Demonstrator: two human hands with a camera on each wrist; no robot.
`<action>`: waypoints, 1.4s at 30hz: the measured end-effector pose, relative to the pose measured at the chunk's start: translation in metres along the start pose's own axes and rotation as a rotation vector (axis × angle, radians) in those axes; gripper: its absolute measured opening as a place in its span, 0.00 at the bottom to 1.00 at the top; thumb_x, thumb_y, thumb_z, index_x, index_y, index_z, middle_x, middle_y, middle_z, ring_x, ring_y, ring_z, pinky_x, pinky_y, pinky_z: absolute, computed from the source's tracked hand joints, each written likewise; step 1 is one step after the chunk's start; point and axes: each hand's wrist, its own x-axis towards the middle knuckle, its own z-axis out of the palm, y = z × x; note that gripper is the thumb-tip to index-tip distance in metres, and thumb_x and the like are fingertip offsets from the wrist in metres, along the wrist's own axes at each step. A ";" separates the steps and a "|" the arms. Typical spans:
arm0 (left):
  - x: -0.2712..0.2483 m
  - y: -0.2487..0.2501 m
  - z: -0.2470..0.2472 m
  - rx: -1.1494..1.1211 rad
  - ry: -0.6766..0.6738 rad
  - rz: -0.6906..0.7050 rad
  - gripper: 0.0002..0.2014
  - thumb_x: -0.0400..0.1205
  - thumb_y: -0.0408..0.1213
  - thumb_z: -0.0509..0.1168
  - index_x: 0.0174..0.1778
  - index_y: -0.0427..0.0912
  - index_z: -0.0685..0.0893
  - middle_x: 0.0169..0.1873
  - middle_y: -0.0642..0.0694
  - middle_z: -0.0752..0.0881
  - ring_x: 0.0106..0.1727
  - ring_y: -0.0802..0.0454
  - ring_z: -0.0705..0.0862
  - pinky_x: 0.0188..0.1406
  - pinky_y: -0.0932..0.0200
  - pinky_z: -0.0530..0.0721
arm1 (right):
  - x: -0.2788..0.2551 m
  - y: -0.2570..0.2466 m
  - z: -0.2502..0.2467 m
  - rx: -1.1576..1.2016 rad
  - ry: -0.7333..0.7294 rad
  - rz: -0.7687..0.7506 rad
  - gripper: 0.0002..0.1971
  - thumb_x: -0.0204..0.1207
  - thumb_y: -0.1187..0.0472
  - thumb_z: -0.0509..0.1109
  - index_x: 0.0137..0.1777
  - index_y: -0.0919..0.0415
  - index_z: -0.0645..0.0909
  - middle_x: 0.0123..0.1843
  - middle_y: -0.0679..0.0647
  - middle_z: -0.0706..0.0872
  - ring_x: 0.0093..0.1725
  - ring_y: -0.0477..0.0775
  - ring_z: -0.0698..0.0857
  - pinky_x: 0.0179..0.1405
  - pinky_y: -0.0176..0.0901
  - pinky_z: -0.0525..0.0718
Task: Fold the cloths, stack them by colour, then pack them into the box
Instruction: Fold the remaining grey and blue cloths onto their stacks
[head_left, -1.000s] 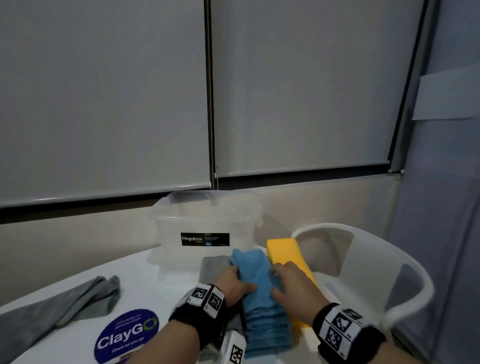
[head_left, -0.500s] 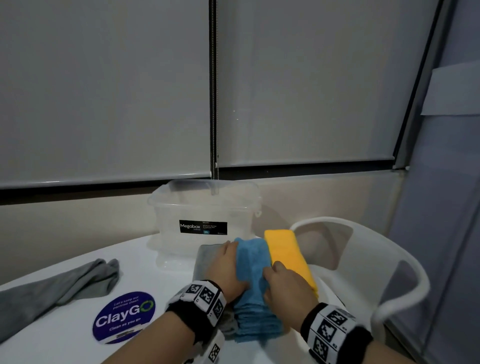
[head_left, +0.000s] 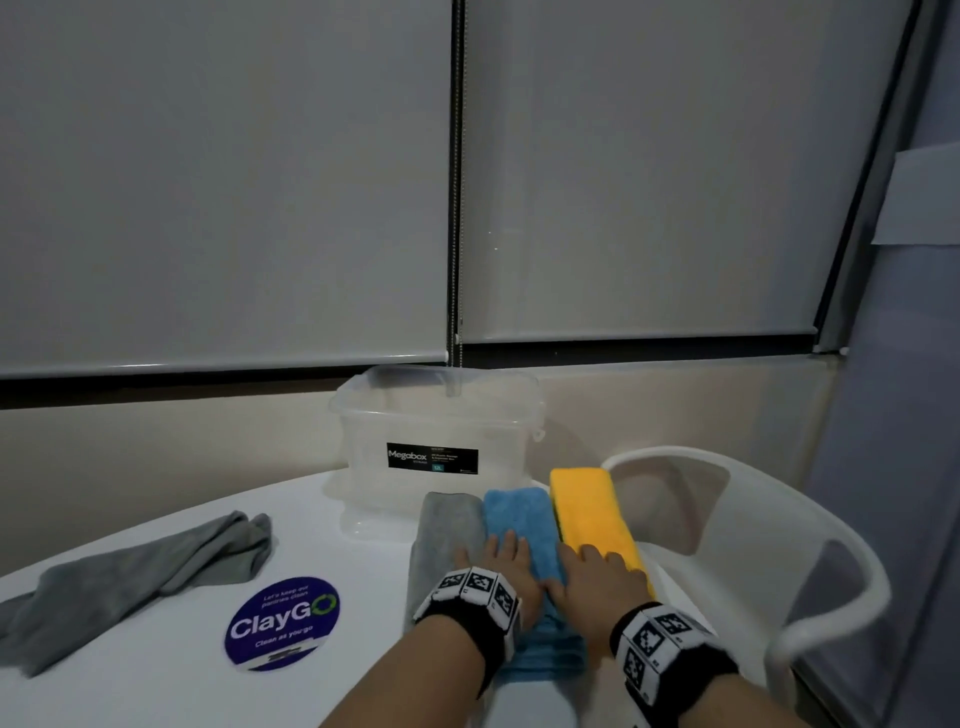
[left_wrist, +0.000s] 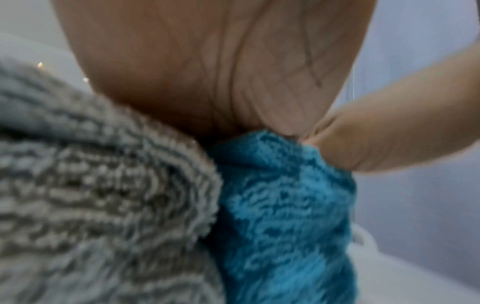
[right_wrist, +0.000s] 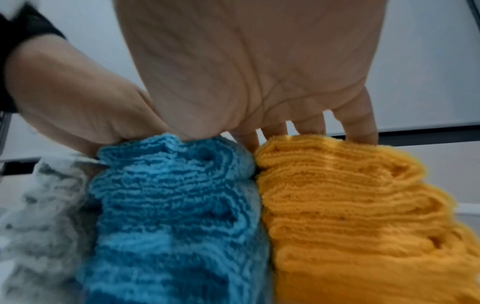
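Three folded stacks are lined up side by side on the white worktop (head_left: 171, 691): the grey stack (head_left: 444, 525) on the left, the blue stack (head_left: 519, 525) in the middle, the yellow stack (head_left: 589, 514) on the right, each touching its neighbour. Every stack is laid with its long axis running from 6 o'clock to 12 o'clock, slightly tipped towards 1, so the far short ends are pointed at the clear box (head_left: 436, 415).

The left hand (head_left: 498, 564) is pressed flat over the seam between grey and blue, fingers straight and spread, nothing gripped. The right hand (head_left: 597, 577) is laid the same way over the seam between blue and yellow, fingers straight, thumb dug in against the blue edge. Both hands are set on the near half of the stacks, so the far halves are left uncovered.

The box is found at 12 o'clock from the hands, just beyond the stacks' far ends, open at the top and seemingly empty. Judged from this, packing can be done by a lift and carry straight towards 12; the left hand is marginally nearer the box front.

One loose grey cloth (head_left: 140, 571) is left unfolded at 9 o'clock, well apart from the stacks, nearer the left hand, its long axis slanted from 8 to 2. Folding is therefore judged unfinished
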 end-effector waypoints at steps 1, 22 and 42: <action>-0.006 -0.002 -0.005 -0.043 0.027 0.031 0.32 0.87 0.53 0.48 0.84 0.43 0.49 0.84 0.48 0.48 0.84 0.45 0.49 0.80 0.34 0.49 | 0.000 0.000 -0.003 0.006 0.003 0.008 0.29 0.84 0.40 0.48 0.81 0.50 0.56 0.74 0.55 0.70 0.71 0.63 0.70 0.66 0.58 0.73; -0.144 -0.368 0.033 -0.113 0.122 -0.609 0.25 0.80 0.50 0.60 0.75 0.62 0.69 0.84 0.48 0.44 0.84 0.37 0.42 0.80 0.38 0.53 | 0.034 -0.320 0.007 0.579 -0.187 -0.603 0.15 0.82 0.58 0.59 0.69 0.55 0.72 0.71 0.57 0.74 0.56 0.52 0.77 0.53 0.35 0.72; -0.174 -0.398 0.031 0.123 -0.024 -0.601 0.22 0.74 0.41 0.71 0.65 0.41 0.80 0.55 0.42 0.83 0.61 0.43 0.84 0.61 0.54 0.82 | 0.051 -0.319 -0.021 0.884 0.140 -0.568 0.11 0.70 0.70 0.64 0.34 0.53 0.74 0.32 0.45 0.77 0.32 0.45 0.74 0.34 0.35 0.74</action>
